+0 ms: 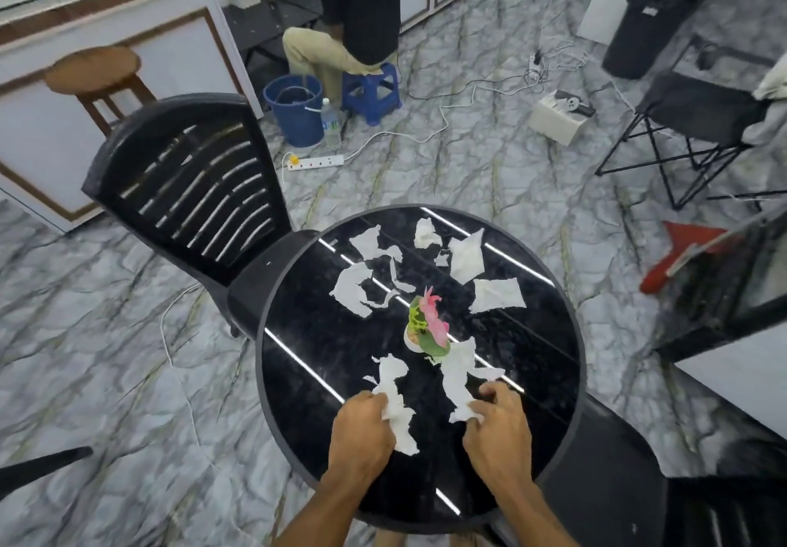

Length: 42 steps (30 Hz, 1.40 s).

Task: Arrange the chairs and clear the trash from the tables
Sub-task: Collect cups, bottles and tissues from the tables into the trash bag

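one round black desk [298, 397] fills the near middle, and two hands work at its near edge. the left hand [362, 427] has its grip closed on one torn white paper scrap [394, 378], whose far end lies flat on the desk. the right hand [498, 423] pinches the near end of a second paper scrap [458, 370]. that scrap runs up to the base of the one small flower pot [426, 329], which stands near the desk's middle.

on the far half lie about seven loose scraps [353, 291], none touched by a hand. some touch each other, so the count is not sure. the largest lies far left of the pot.

two black plastic chairs stand at the desk. a slatted chair [187, 189] is at the far left, its seat against the rim. a second chair [617, 482] is at the near right, cut off by the frame. one black folding chair [698, 116] stands well apart at the far right.

beyond the desk are one wooden stool [93, 69], one blue bucket [294, 112] and one black bin [651, 27]. one person [357, 14] sits there on a blue stool [372, 91].
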Each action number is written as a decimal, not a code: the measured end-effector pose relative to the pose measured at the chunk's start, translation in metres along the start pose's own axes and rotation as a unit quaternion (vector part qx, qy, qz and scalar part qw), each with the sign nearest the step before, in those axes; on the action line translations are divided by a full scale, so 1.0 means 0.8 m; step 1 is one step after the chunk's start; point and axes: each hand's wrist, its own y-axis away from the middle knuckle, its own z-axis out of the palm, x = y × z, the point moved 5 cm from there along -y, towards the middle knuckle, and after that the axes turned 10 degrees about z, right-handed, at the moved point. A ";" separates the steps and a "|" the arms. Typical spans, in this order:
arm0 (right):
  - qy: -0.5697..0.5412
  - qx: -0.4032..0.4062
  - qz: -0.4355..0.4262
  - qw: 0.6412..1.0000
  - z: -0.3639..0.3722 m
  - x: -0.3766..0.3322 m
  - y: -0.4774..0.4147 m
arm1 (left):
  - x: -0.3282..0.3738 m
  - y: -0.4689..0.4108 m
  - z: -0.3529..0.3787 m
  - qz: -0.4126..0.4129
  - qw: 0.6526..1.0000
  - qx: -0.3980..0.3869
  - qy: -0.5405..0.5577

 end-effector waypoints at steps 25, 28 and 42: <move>-0.104 -0.077 0.074 0.989 -0.029 0.055 0.043 | 0.109 0.038 0.014 0.172 0.981 -0.067 -0.064; -0.167 -0.061 0.116 0.977 -0.065 0.105 0.065 | 0.168 0.052 0.031 0.219 0.972 -0.060 -0.063; -0.266 0.196 0.234 0.914 -0.316 0.421 0.301 | 0.537 0.251 0.155 0.467 0.879 -0.095 0.012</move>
